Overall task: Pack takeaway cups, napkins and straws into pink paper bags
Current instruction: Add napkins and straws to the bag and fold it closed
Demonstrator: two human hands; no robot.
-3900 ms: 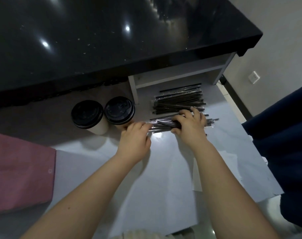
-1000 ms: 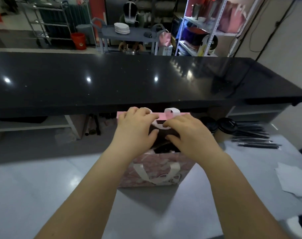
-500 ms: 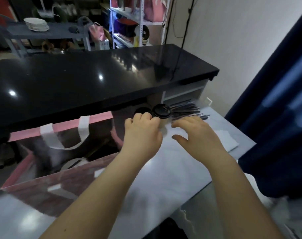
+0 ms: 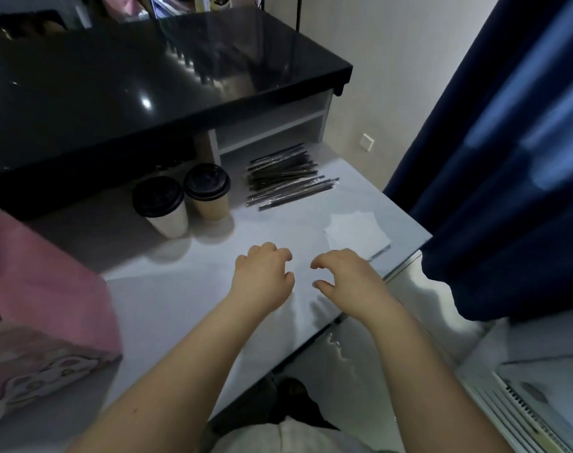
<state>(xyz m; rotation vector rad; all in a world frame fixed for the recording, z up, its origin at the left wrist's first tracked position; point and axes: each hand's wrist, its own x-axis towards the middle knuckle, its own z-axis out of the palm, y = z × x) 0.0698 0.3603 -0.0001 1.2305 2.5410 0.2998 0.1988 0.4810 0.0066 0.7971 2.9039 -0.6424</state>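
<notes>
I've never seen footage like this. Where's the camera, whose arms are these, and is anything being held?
No machine here: a person wears a camera on the head, so the picture looks down along their own bare arms. The left hand and right hand hover over the pale table, fingers loosely curled, holding nothing. Ahead stand two lidded takeaway cups, the left cup and the right cup, by a black counter. Right of them lie wrapped straws, and nearer, white napkins. A pink paper bag stands at the left.
</notes>
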